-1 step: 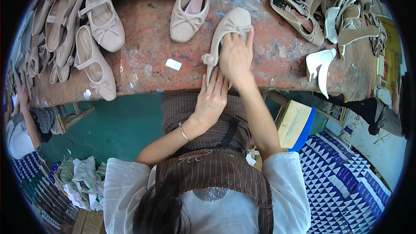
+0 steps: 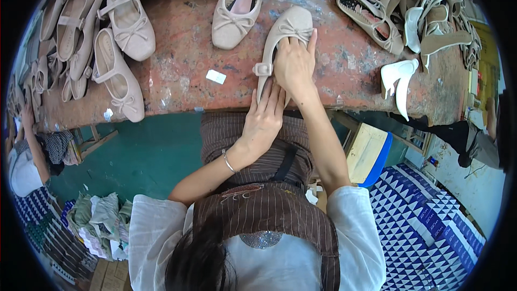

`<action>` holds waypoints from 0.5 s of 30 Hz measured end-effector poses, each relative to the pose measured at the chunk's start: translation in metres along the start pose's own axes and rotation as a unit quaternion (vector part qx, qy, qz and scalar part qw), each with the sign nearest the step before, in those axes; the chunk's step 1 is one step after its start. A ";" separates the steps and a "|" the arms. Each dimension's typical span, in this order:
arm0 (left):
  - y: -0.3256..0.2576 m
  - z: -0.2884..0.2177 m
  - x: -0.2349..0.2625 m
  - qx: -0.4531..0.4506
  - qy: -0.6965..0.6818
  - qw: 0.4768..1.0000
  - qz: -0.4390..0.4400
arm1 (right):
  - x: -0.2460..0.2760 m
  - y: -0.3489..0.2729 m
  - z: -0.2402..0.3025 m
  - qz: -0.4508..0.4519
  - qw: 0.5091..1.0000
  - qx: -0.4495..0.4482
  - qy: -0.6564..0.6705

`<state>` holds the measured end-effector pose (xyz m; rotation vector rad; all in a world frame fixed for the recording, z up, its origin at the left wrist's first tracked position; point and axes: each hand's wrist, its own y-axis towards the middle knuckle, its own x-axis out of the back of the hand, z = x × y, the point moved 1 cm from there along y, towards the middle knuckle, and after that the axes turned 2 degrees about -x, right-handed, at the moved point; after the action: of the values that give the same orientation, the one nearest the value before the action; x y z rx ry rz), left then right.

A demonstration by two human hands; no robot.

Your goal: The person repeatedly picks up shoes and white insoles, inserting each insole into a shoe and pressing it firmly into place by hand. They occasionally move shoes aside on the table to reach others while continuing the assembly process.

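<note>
Blue-and-white patterned boxes [image 2: 401, 213] at lower right – crumpled bundles [image 2: 105, 214] at lower left – green floor [image 2: 142, 151] beside them

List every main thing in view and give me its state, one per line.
Beige shoe near the hands: opening up, toe pointing away from the person.
Right hand: fingers inside the shoe's opening, fingertips hidden.
Left hand: at the shoe's heel end.
Upper-middle shoe: opening up, strap across.
White card: flat, untouched.
White curved piece: untouched, near the table's edge.
Table: stained, scuffed.
</note>
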<state>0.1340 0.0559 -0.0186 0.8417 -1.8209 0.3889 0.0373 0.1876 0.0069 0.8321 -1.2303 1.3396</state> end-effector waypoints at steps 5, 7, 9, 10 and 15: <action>-0.007 -0.001 0.000 0.007 -0.040 0.999 0.007 | -0.029 -0.052 0.004 -0.144 0.987 0.073 -0.013; -0.004 0.002 0.001 0.004 -0.009 1.000 0.024 | -0.026 -0.039 0.006 -0.190 0.978 0.081 -0.026; 0.001 0.004 0.003 -0.018 0.006 1.000 -0.012 | 0.005 -0.005 0.003 0.008 0.999 -0.003 -0.052; 0.002 0.000 0.002 -0.027 0.001 1.000 -0.012 | -0.005 0.003 -0.006 -0.039 0.996 0.009 -0.083; -0.005 0.009 -0.012 0.033 -0.103 0.994 0.000 | -0.058 -0.048 0.007 -0.164 0.981 0.047 -0.089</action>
<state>0.1342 0.0512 -0.0332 0.9573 -2.0074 0.3742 0.0927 0.1608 -0.0367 1.1881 -1.1117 1.0784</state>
